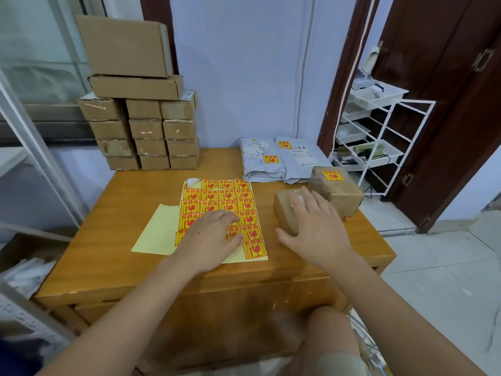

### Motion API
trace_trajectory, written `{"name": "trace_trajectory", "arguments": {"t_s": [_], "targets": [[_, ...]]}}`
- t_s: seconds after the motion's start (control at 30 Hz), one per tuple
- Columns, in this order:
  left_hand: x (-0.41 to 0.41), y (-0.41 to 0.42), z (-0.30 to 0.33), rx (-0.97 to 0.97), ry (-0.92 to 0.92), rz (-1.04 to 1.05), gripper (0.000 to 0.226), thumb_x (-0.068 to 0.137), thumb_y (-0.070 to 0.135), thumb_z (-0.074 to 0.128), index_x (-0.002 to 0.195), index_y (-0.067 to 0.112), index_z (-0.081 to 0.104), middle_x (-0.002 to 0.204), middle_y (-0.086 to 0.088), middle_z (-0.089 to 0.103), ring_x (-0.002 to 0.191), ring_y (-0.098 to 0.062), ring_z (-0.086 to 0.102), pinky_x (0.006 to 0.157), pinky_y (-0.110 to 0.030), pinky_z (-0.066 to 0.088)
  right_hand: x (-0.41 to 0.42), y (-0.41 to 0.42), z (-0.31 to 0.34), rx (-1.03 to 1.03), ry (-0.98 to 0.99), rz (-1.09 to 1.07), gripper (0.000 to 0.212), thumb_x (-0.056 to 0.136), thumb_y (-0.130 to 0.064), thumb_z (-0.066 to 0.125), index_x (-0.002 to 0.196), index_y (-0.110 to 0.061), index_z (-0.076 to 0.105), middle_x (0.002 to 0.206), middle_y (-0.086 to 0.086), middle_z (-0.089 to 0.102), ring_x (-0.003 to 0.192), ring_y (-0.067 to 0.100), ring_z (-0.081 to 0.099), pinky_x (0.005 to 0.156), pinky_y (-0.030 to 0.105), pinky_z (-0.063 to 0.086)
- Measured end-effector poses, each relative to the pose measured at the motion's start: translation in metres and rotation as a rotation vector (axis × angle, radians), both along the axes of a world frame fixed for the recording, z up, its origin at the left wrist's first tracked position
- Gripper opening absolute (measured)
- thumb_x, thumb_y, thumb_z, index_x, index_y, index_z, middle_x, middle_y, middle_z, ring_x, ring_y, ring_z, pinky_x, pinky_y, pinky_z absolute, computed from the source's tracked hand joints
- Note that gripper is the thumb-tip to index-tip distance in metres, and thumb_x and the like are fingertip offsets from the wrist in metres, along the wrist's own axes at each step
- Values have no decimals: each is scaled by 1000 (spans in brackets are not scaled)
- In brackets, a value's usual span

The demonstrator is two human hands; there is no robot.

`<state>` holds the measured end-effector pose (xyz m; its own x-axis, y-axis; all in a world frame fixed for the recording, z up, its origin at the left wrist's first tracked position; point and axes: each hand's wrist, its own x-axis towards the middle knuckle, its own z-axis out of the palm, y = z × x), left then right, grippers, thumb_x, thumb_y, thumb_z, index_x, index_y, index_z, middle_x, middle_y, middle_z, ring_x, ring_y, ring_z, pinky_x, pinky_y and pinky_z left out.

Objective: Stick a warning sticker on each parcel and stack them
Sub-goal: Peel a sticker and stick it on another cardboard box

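Note:
A sheet of yellow-and-red warning stickers (219,202) lies in the middle of the wooden table (130,213). My left hand (214,234) rests flat on the sheet's lower part, fingers curled at a sticker's edge. My right hand (317,226) lies spread on a brown taped parcel (283,213) with no sticker visible on it. Just behind it sits another brown parcel (341,194) with a sticker on top. Two grey bag parcels (260,158) (298,158), each stickered, lie side by side at the table's back.
A stack of several cardboard boxes (146,131) stands at the table's back left against the wall. A white wire rack (379,137) with trays stands to the right by a brown door. A blank backing sheet (160,232) sticks out left of the stickers.

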<state>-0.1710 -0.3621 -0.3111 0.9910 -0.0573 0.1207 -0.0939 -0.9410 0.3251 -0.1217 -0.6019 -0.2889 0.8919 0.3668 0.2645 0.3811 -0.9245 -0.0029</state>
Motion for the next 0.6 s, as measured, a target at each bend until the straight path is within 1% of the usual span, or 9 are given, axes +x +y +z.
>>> {"name": "trace_trajectory", "arguments": {"t_s": [0.07,0.1,0.17,0.23,0.3,0.37,0.47,0.6], "targets": [[-4,14,-2,31,4,1,51,102,55,50,148,32,50,152,13,47,140,-12,39,116,-34,32,-7,14,8,13,-13,120,82,94,-65,46,160,-26,19,168,5,15,154,24,14,126,41,16],[-6,20,-4,48,9,-1,51,101,56,50,147,33,51,151,13,48,139,-12,40,116,-33,32,-10,23,10,26,5,179,77,96,-61,47,160,-26,21,168,3,17,154,23,15,125,40,18],[-11,29,-7,81,22,-8,50,101,57,50,145,33,53,148,15,49,137,-11,41,116,-32,33,-15,40,9,60,60,279,65,99,-52,51,156,-28,33,163,-1,29,149,20,25,119,40,31],[-16,33,-10,103,30,-14,51,100,58,50,145,33,52,148,15,49,136,-10,40,115,-31,32,-16,54,2,57,115,349,52,100,-46,54,148,-28,48,152,-4,45,140,18,36,109,37,42],[-21,33,-13,106,31,-28,53,100,59,49,147,33,51,149,15,47,137,-10,39,116,-31,30,-15,64,-8,32,187,373,46,99,-45,57,141,-27,57,138,-6,55,130,16,43,101,33,45],[-24,32,-17,105,14,-48,54,100,60,48,147,32,51,149,14,47,136,-11,39,116,-32,30,-13,71,-16,39,242,375,45,97,-47,60,137,-27,61,130,-6,58,125,17,48,99,34,47],[-28,30,-21,117,-4,-71,55,101,59,47,147,30,50,150,13,47,137,-11,38,116,-33,30,-12,77,-22,55,272,361,43,95,-48,63,133,-28,63,125,-6,61,118,15,54,94,34,49],[-32,32,-28,99,-8,-70,52,103,57,45,148,32,49,147,14,48,136,-9,37,116,-31,29,-10,79,-26,115,293,335,35,95,-39,66,127,-26,65,119,-6,61,104,16,62,87,35,51]]}}
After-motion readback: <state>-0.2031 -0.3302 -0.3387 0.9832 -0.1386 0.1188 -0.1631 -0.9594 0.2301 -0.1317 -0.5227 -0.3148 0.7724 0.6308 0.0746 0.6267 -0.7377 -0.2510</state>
